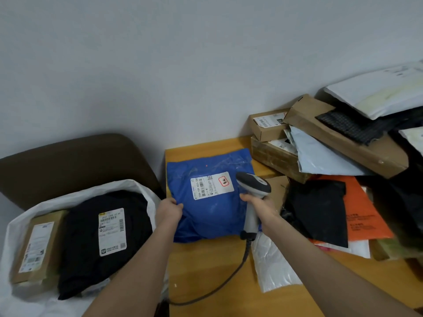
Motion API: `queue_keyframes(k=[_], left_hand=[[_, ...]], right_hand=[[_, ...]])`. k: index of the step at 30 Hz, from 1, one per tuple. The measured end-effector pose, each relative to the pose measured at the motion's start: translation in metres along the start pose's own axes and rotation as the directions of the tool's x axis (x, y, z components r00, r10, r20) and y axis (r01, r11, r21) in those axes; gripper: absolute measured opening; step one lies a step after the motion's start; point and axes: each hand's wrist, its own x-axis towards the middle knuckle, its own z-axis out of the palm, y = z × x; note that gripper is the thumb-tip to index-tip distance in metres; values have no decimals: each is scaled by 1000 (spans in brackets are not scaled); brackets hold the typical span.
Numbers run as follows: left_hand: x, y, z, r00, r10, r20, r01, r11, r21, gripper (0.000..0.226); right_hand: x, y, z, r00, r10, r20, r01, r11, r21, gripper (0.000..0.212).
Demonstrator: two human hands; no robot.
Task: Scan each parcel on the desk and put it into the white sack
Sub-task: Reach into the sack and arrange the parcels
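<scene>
A blue plastic parcel [207, 209] with a white label lies at the left end of the wooden desk [206, 271]. My left hand [169, 211] grips its left edge. My right hand [263, 205] holds a grey and white corded scanner [253, 186] over the parcel's right side, its head turned toward the label; a red dot shows on the blue plastic above the label. The white sack [142, 191] stands open to the left of the desk. Inside it lie a black parcel [103, 241] and a brown cardboard parcel [36, 245], both labelled.
A heap of parcels fills the right of the desk: cardboard boxes [267, 126], a pale grey bag [320, 159], a black bag [318, 211], an orange bag [366, 216], a white bag [272, 266]. A brown chair back [75, 161] stands behind the sack. The scanner cable [219, 287] trails across the desk front.
</scene>
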Motion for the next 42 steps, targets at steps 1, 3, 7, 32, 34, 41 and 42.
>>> queue_keyframes(k=[1,3,7,32,34,41,42], left_hand=[[1,6,-8,998,47,-36,-45,998,49,13],[6,21,-29,982,169,-82,-155,976,155,18],[13,59,-83,885,466,-1,-429,815,391,15],[46,-4,14,956,-278,94,285,798,-531,103],[49,0,14,952,-288,105,295,767,-569,86],[54,6,8,948,-312,59,285,752,-595,55],[53,9,5,954,-296,57,270,754,-599,50]], right_hand=[[-2,-2,-1,1000,-19,-6,20,1000,20,24],[-6,-7,-2,997,-71,-19,72,996,58,20],[-19,-24,-1,989,-146,-2,146,985,91,13],[70,-27,69,990,-46,134,64,989,-135,47],[75,-19,73,985,-4,171,32,986,-162,47],[76,-11,74,987,19,160,7,987,-160,48],[72,-13,73,986,16,165,10,988,-151,45]])
